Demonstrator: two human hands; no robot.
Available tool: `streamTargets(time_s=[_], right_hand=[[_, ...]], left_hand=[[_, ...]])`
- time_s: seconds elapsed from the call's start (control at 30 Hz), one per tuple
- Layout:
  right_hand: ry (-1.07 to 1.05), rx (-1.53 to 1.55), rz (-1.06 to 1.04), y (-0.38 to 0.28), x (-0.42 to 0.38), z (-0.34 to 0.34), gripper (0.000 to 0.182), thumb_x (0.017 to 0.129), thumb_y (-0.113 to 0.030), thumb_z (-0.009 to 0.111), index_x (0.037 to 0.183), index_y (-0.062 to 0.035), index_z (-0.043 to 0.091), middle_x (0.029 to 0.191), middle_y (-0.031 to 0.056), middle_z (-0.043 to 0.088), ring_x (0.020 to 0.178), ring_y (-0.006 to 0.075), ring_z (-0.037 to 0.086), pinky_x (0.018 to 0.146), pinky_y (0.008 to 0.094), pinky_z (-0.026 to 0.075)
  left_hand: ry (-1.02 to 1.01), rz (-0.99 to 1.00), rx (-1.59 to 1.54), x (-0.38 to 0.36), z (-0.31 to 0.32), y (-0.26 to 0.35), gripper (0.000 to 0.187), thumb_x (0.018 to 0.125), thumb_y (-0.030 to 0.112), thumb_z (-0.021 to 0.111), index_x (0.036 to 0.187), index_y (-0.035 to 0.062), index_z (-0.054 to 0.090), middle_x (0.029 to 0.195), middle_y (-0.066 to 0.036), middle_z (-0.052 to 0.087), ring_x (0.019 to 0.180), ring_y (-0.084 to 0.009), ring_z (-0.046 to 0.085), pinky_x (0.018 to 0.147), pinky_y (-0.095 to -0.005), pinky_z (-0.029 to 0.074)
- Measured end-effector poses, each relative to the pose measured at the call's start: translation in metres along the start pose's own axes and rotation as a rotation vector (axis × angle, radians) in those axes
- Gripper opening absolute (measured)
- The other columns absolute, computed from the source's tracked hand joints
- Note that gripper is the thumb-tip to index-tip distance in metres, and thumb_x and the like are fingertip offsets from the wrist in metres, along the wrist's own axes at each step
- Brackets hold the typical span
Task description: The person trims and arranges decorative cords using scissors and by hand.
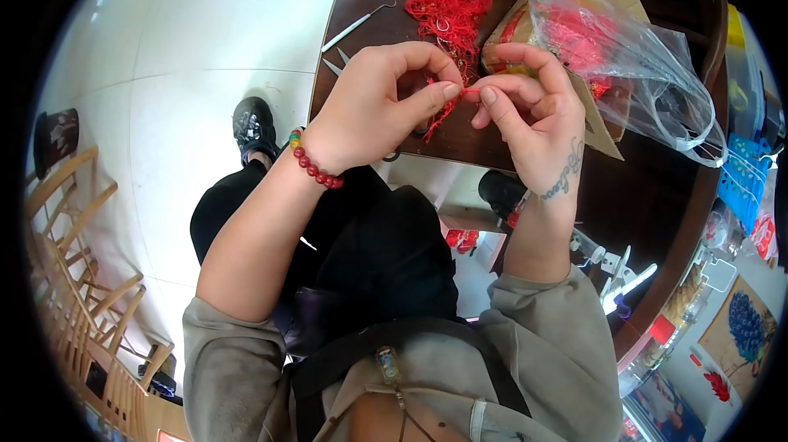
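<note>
Nearest to me, my grey sleeves (246, 360) are pushed up and my forearms rise toward the table; a red bead bracelet (314, 164) sits on my left wrist. My left hand (373, 109) is curled, thumb and forefinger pinched on one end of a short piece of red thread (469, 92); my right hand (533, 118) meets it fingertip to fingertip, thumb and forefinger nipped on the other end, the remaining fingers folded loosely; so the thread is held between both hands, just above the near edge of the dark wooden table (657, 196), with a strand trailing down below my left thumb.

I judge the step in hand to be a fine twist or knot in that thread; the next move would call for keeping both pinches tight and close, since the piece is small and could slip.

Beyond the hands lie small scissors (336, 61) and a crochet hook (359, 23); further back a tangled pile of red cord (443, 0); to the right, a clear plastic bag (632, 56) with red material inside, resting on cardboard (603, 134).
</note>
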State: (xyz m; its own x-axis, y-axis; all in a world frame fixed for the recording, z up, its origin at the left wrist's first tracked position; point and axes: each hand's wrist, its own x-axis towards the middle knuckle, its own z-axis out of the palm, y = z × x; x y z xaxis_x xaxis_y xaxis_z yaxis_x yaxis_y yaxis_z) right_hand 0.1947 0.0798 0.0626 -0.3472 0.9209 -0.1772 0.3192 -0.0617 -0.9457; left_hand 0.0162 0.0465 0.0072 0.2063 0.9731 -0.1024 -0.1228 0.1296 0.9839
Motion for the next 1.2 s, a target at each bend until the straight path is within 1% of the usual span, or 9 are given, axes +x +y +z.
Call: streamTargets(time_s=[0.1,0.27,0.37,0.47,0.57,0.67,0.87,1.0,1.2], right_hand=[[-0.011,-0.019,-0.032,0.006,0.003,0.002,0.032,0.086,0.002,0.058,0.116,0.0021,0.049,0.083,0.0053,0.066,0.063,0.0057,0.057,0.059,0.0166,0.045],[-0.012,-0.033,-0.054,0.006,0.008,0.005,0.025,0.085,-0.001,0.060,0.110,0.0002,0.055,0.080,0.0024,0.066,0.062,0.0028,0.055,0.057,0.0161,0.043],[0.009,-0.080,-0.110,0.010,0.010,0.005,0.017,0.082,-0.001,0.063,0.099,-0.0011,0.062,0.089,0.0050,0.067,0.065,0.0039,0.055,0.058,0.0180,0.043],[0.149,-0.229,-0.371,0.018,0.010,0.006,0.013,0.077,-0.001,0.066,0.090,-0.0025,0.067,0.102,0.0087,0.066,0.073,0.0077,0.058,0.063,0.0208,0.045],[0.146,-0.236,-0.406,0.019,0.008,0.008,0.011,0.074,-0.001,0.068,0.085,-0.0030,0.070,0.111,0.0106,0.063,0.083,0.0116,0.060,0.070,0.0226,0.046],[0.143,-0.168,-0.333,0.018,0.006,0.011,0.011,0.074,-0.002,0.069,0.085,-0.0025,0.070,0.109,0.0106,0.064,0.087,0.0132,0.060,0.073,0.0233,0.047],[0.134,-0.167,-0.310,0.016,0.007,0.013,0.011,0.074,-0.003,0.069,0.085,-0.0022,0.070,0.109,0.0109,0.064,0.087,0.0143,0.061,0.072,0.0238,0.047],[0.152,-0.203,-0.349,0.018,0.007,0.014,0.010,0.073,-0.004,0.069,0.083,-0.0022,0.070,0.107,0.0108,0.064,0.088,0.0159,0.061,0.074,0.0251,0.048],[0.147,-0.331,-0.398,0.018,0.007,0.013,0.008,0.071,-0.005,0.068,0.079,-0.0024,0.068,0.106,0.0120,0.064,0.093,0.0230,0.061,0.081,0.0304,0.048]], left_hand=[[-0.065,-0.033,-0.179,-0.001,-0.002,-0.001,0.011,0.090,0.012,0.061,0.094,0.0010,0.061,0.077,0.002,0.060,0.061,-0.0011,0.048,0.055,-0.0165,0.041],[-0.077,-0.084,-0.166,-0.002,-0.005,0.001,0.014,0.091,0.014,0.060,0.094,0.0008,0.061,0.078,0.002,0.061,0.062,-0.0016,0.048,0.055,-0.0166,0.040],[-0.074,-0.103,-0.226,-0.003,-0.006,0.003,0.014,0.091,0.015,0.060,0.094,0.0010,0.061,0.079,0.001,0.061,0.063,-0.0024,0.048,0.057,-0.0166,0.040],[-0.050,-0.119,-0.337,-0.002,-0.006,0.004,0.014,0.091,0.015,0.060,0.094,0.0007,0.061,0.080,0.000,0.061,0.065,-0.0035,0.049,0.060,-0.0170,0.040],[0.000,-0.115,-0.387,-0.002,-0.004,0.002,0.014,0.091,0.014,0.060,0.094,0.0002,0.061,0.081,-0.001,0.062,0.067,-0.0044,0.049,0.062,-0.0176,0.040],[0.021,-0.112,-0.379,-0.002,-0.002,0.003,0.014,0.091,0.014,0.060,0.094,0.0001,0.061,0.082,-0.001,0.062,0.067,-0.0048,0.049,0.062,-0.0179,0.040],[0.028,-0.106,-0.369,-0.003,0.000,0.003,0.014,0.091,0.014,0.060,0.094,0.0001,0.061,0.082,-0.001,0.063,0.067,-0.0050,0.049,0.062,-0.0181,0.040],[0.050,-0.103,-0.339,-0.004,0.001,0.003,0.012,0.090,0.012,0.061,0.095,0.0009,0.061,0.083,0.000,0.063,0.066,-0.0046,0.049,0.061,-0.0185,0.041],[0.127,0.048,-0.212,-0.007,0.007,0.004,0.018,0.088,0.006,0.063,0.104,-0.0017,0.060,0.088,-0.003,0.064,0.072,-0.0046,0.054,0.061,-0.0187,0.045]])
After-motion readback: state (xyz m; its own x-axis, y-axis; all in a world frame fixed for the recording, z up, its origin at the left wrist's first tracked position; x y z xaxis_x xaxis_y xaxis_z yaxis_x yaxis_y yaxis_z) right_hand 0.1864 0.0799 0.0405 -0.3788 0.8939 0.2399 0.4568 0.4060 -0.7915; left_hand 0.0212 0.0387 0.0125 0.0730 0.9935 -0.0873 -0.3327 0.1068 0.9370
